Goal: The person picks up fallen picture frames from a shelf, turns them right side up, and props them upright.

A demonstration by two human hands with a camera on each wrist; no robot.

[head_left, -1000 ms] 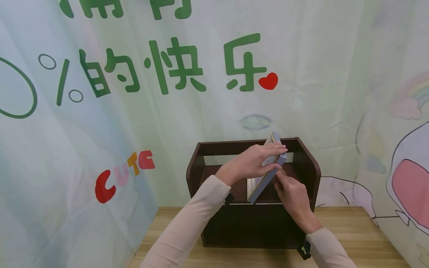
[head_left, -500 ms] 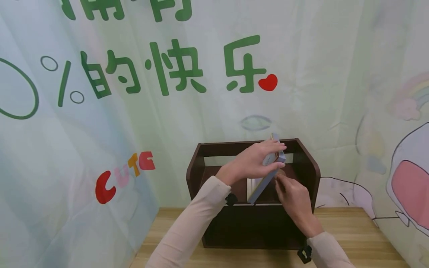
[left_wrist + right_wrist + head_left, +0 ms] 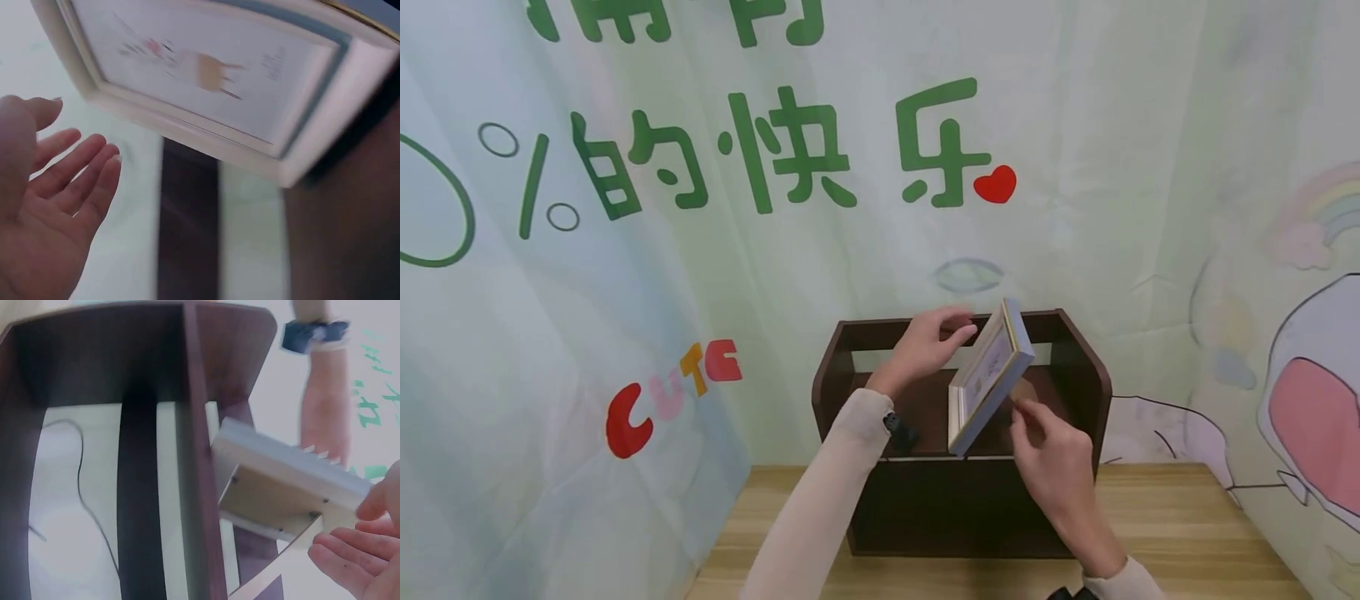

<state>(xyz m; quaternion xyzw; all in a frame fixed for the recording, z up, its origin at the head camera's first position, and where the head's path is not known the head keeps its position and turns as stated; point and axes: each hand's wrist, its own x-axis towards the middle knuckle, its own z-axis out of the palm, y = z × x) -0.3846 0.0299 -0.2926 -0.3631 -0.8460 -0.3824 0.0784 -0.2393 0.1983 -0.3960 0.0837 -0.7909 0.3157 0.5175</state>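
Note:
A picture frame [image 3: 992,371] with a pale border stands tilted on the upper level of a dark brown desktop shelf [image 3: 958,508]. Its picture, a small drawing with a tan patch, faces the left hand in the left wrist view. The left hand [image 3: 925,350] is beside the frame, apart from it, fingers relaxed and nothing held. Behind the frame, the right hand [image 3: 1056,446] pinches the stand at its back with thumb and fingers. The right wrist view shows the tan back panel [image 3: 269,500] with small dark clips, and the stand's pale strip [image 3: 275,556] slanting down from it.
The shelf's high side panel [image 3: 1086,375] rises to the right of the right hand, and a rail [image 3: 895,333] crosses the back. Below is a wooden table [image 3: 1180,508]. A printed curtain [image 3: 1075,208] hangs behind. A thin dark cable [image 3: 81,469] runs behind the shelf.
The left hand has let go of the frame's top edge and moved left, uncovering the picture. The right hand stays behind the frame, which keeps nearly the same tilt.

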